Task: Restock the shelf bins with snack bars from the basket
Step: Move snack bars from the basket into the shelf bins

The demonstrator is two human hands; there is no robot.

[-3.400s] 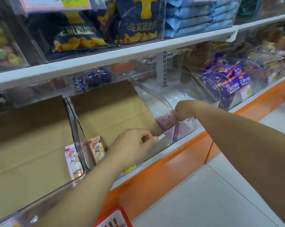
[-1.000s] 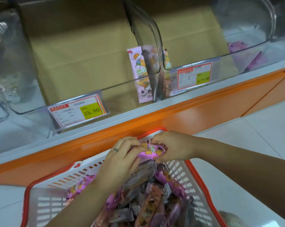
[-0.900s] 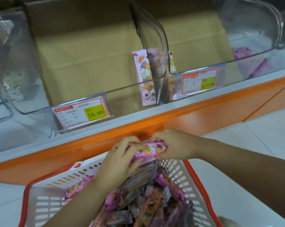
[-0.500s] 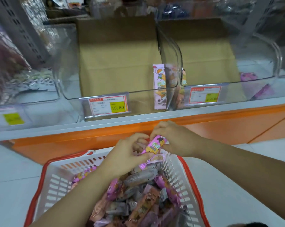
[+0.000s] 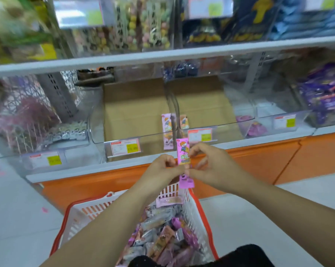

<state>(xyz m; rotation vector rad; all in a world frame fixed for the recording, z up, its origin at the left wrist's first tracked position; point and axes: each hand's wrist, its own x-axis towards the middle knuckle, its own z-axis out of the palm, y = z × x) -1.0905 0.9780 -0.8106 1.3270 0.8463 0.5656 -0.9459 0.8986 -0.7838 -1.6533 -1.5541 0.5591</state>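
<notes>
Now the left hand (image 5: 162, 168) and right hand (image 5: 209, 166) pinch one pink snack bar (image 5: 183, 153) upright above the basket (image 5: 170, 191), probably to match the bars (image 5: 167, 124) standing in the shelf bin (image 5: 149, 140).

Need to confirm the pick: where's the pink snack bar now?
Head view, centre: pink snack bar upright, pinched between left hand and right hand, above the basket rim.

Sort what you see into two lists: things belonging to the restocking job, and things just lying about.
Job: pink snack bar; left hand; right hand; basket; cardboard-lined bin.
Lying about: purple packets; pastel sweets; dark blue bags.
</notes>
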